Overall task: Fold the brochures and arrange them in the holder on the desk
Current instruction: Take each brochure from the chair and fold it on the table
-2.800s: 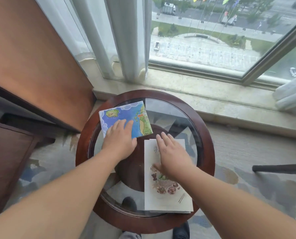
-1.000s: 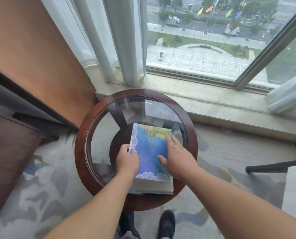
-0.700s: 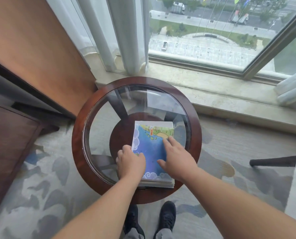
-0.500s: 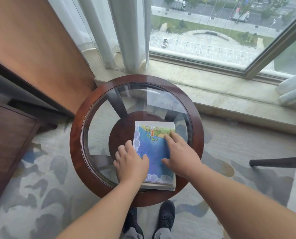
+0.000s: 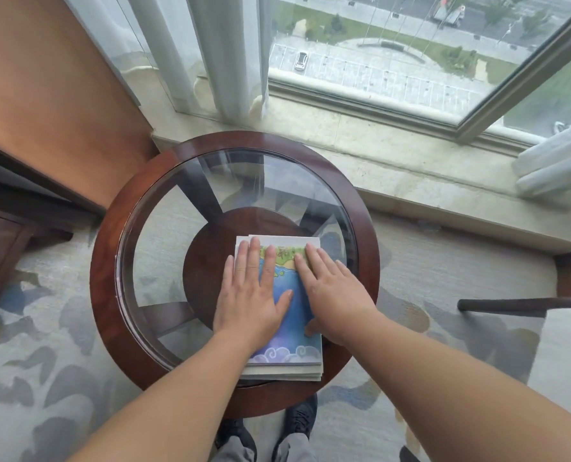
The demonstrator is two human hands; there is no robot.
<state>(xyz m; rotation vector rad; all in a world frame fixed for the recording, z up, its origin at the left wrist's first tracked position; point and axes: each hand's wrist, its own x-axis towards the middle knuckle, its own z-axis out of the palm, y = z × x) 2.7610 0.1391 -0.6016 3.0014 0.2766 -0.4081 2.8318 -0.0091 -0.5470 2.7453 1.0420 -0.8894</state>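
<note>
Flattened since half a second ago, the left hand [image 5: 249, 295] joins the right hand [image 5: 332, 291], both pressing straight fingers on the map brochure [image 5: 294, 325]. It tops a stack [image 5: 284, 373] of perhaps several sheets on the near part of the glass table [image 5: 105, 261], before the window sill [image 5: 377, 135].

head cam | looks steeply down, close over round table [image 5: 110, 261] | window [image 5: 410, 45] ahead
</note>
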